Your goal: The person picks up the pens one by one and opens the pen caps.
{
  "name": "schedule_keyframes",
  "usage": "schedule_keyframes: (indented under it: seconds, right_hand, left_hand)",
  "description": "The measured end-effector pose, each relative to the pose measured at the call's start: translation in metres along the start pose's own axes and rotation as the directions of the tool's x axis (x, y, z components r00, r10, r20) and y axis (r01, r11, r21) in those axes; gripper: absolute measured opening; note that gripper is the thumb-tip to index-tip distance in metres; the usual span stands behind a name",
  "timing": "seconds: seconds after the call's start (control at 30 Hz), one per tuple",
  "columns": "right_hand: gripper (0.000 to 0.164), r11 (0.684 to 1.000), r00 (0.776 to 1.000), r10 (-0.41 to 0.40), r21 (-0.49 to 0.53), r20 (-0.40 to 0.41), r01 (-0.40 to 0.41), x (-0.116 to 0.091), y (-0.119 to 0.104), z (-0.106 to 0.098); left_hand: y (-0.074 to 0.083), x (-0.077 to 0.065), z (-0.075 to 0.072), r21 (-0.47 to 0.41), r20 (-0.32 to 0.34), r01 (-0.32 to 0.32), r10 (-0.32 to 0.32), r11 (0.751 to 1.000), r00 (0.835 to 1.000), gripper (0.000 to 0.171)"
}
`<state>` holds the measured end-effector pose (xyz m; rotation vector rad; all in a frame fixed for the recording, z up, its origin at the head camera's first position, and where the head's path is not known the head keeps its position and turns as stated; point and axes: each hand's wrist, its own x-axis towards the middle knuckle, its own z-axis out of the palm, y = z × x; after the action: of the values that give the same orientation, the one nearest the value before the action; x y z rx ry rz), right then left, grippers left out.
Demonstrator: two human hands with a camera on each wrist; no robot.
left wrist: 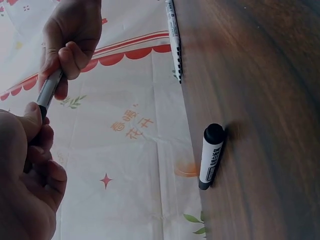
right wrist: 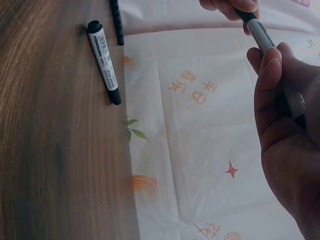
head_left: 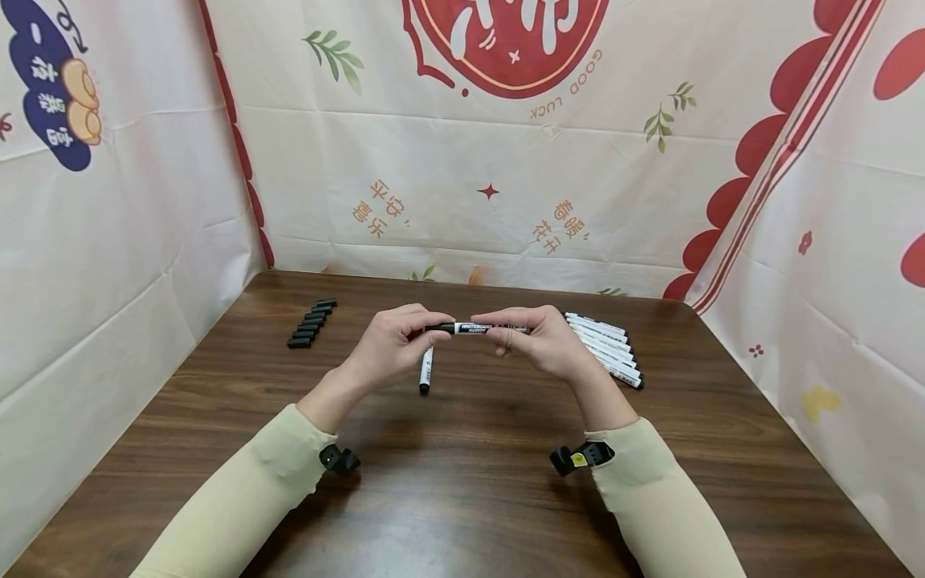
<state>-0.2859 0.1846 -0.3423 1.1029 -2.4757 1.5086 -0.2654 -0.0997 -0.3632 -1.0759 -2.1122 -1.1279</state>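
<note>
Held level above the table between both hands is a whiteboard marker (head_left: 471, 327) with a white barrel and a black cap. My left hand (head_left: 391, 343) pinches its black cap end between thumb and fingers. On the other side, my right hand (head_left: 543, 343) grips the barrel; its fingers hide much of that end. The cap (right wrist: 245, 16) meets the barrel in the right wrist view. Below and behind the hands, a second marker (head_left: 425, 372) lies on the table, its upper part overlapped by the left hand in the head view.
Several black marker caps (head_left: 309, 324) lie in a slanting row at the left of the brown wooden table (head_left: 448, 490). On the right, several white markers (head_left: 605, 347) lie side by side, partly behind the right hand. Printed cloth (head_left: 448, 144) hangs around the table's back and sides.
</note>
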Motion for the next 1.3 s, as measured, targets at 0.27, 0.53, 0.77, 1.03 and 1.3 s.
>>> schedule_keyframes:
  seconds: [0.27, 0.53, 0.77, 1.03, 1.3]
  right_hand:
    - [0.029, 0.991, 0.991, -0.131, -0.024, 0.035, 0.132, 0.0009, 0.0010, 0.0034]
    - [0.026, 0.999, 0.999, -0.038, 0.029, 0.012, 0.038, 0.0008, -0.0043, -0.0009]
    - [0.028, 0.993, 0.998, 0.052, 0.108, 0.040, -0.056, 0.0027, -0.0072, -0.0030]
    - [0.028, 0.997, 0.997, -0.057, 0.053, 0.044, 0.054, 0.0009, -0.0011, -0.0020]
    - [0.028, 0.997, 0.999, -0.021, 0.070, 0.045, 0.018, -0.0028, 0.0002, -0.0061]
  left_hand:
    - [0.0012, -0.0008, -0.0037, -0.008, 0.095, 0.146, -0.145, 0.989, 0.985, 0.014]
    - [-0.0032, -0.0007, 0.0013, 0.057, 0.023, -0.010, 0.008, 0.998, 1.000, 0.015]
    - [-0.0073, -0.0021, 0.0020, 0.185, -0.018, -0.178, 0.184, 0.966, 0.983, 0.018]
    - [-0.0028, -0.0006, -0.0033, -0.001, 0.056, 0.021, -0.021, 1.000, 0.998, 0.011]
    - [-0.0065, 0.0003, -0.0014, -0.088, 0.054, 0.057, -0.052, 0.994, 0.997, 0.028]
